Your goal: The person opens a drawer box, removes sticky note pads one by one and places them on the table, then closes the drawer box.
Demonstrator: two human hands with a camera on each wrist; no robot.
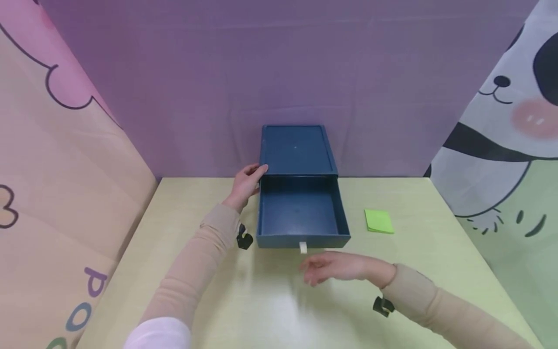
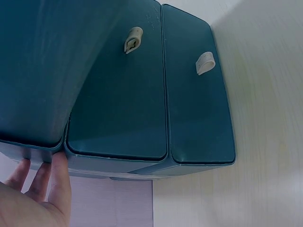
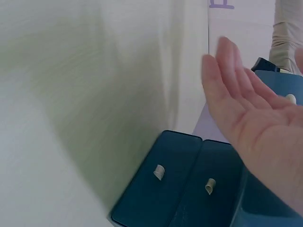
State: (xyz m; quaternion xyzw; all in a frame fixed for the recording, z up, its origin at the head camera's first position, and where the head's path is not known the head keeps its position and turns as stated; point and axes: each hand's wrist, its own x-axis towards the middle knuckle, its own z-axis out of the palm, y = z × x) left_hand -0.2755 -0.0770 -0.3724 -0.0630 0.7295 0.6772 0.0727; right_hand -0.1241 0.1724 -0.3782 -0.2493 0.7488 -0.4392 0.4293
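A dark blue drawer cabinet point(image 1: 296, 148) stands against the back wall, its top drawer point(image 1: 301, 211) pulled out toward the person and bare inside. A white pull tab point(image 1: 303, 247) sits on that drawer's front. My left hand point(image 1: 248, 184) rests on the cabinet's left side near the front, thumb at the top edge; the left wrist view shows straight fingers point(image 2: 59, 179) against the side wall. Just in front of the pull tab, my right hand point(image 1: 333, 266) hovers with relaxed fingers, holding nothing. Two lower drawers point(image 2: 123, 94) are closed, each with a pale loop tab.
A pad of green sticky notes point(image 1: 379, 221) lies on the pale table point(image 1: 270, 310) to the right of the cabinet. A purple cloth point(image 1: 196, 97) hangs behind, with printed cloths at both sides. Dark wrist-camera pieces point(image 1: 383, 306) hang by the sleeves.
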